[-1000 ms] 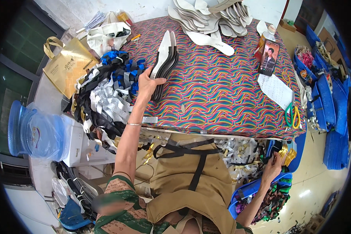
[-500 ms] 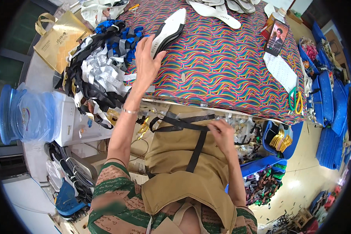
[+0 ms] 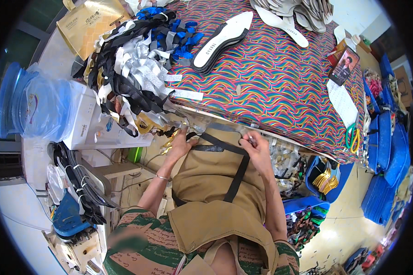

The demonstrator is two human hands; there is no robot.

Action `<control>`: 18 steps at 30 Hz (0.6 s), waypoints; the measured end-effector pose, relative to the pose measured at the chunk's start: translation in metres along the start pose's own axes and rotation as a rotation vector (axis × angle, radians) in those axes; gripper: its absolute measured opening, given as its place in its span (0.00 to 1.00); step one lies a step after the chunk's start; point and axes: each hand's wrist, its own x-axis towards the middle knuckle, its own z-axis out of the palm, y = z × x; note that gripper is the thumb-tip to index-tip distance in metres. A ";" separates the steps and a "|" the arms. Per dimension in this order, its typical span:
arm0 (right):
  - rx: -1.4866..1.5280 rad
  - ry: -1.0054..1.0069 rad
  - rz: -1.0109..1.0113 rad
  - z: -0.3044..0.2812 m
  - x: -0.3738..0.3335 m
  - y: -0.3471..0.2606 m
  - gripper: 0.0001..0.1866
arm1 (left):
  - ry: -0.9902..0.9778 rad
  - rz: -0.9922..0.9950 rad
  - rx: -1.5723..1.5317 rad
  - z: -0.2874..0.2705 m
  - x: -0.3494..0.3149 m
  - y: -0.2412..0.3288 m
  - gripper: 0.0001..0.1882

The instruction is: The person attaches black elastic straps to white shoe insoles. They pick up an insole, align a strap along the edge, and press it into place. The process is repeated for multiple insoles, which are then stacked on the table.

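My left hand (image 3: 180, 145) is beside the left end of a black strap (image 3: 220, 143) at the top of the brown cloth apron (image 3: 211, 178) over my lap. Its fingers are stretched out and the thumb stands apart. My right hand (image 3: 258, 149) is closed in a pinch at the strap's right end; a small dark thing shows at its fingertips, too small to name. Beyond my hands, a stack of shoe insoles (image 3: 225, 39), white on top and dark beneath, lies on the patterned table.
Black, silver and blue strips (image 3: 142, 68) are heaped at the table's left. Further off lie more insoles (image 3: 289, 30). A propped phone (image 3: 345, 66) and green-and-yellow scissors (image 3: 352, 137) are at the right. Blue bins (image 3: 332, 183) stand below the table edge (image 3: 280, 137).
My left hand has left the insole stack and come down to the black strap's left end. My right hand stays at the strap's other end. The whole view has shifted and tilted.
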 end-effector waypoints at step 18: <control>0.252 0.225 -0.100 -0.056 -0.060 -0.101 0.07 | -0.472 -0.042 -0.845 -0.060 -0.015 0.144 0.12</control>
